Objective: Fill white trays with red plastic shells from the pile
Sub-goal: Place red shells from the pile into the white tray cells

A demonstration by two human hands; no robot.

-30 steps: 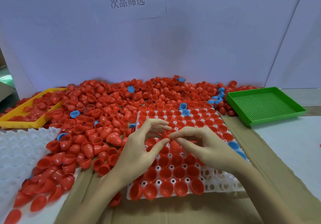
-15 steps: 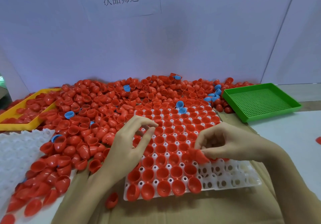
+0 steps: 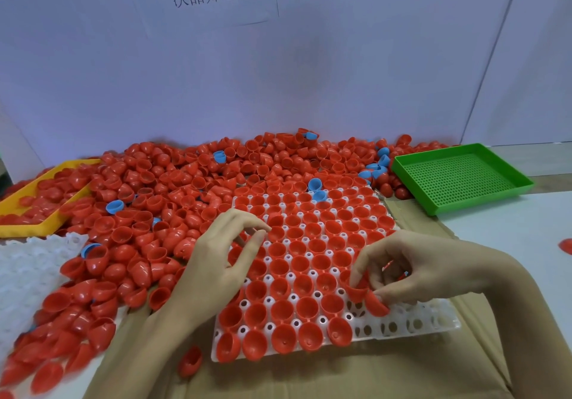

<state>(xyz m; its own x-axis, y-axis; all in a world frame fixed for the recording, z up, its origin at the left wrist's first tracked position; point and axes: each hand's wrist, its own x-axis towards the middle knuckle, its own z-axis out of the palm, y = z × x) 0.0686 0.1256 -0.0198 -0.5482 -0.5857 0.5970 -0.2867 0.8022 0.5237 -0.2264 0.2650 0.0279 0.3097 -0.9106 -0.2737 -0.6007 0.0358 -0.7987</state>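
My right hand (image 3: 411, 270), at the lower right of the frame, pinches two red plastic half-egg shells (image 3: 366, 298) over the empty sockets near the bottom right corner of the white moulded plastic tray (image 3: 430, 326). Holding two at once, I judge one could slip and roll off onto the brown cardboard (image 3: 356, 377), or seat tilted across a socket wall. My left hand (image 3: 216, 262) hovers palm-down over the tray's left edge, fingers loosely spread, holding nothing. The loose pile of red shells (image 3: 185, 188) fills the centre left, well within reach.
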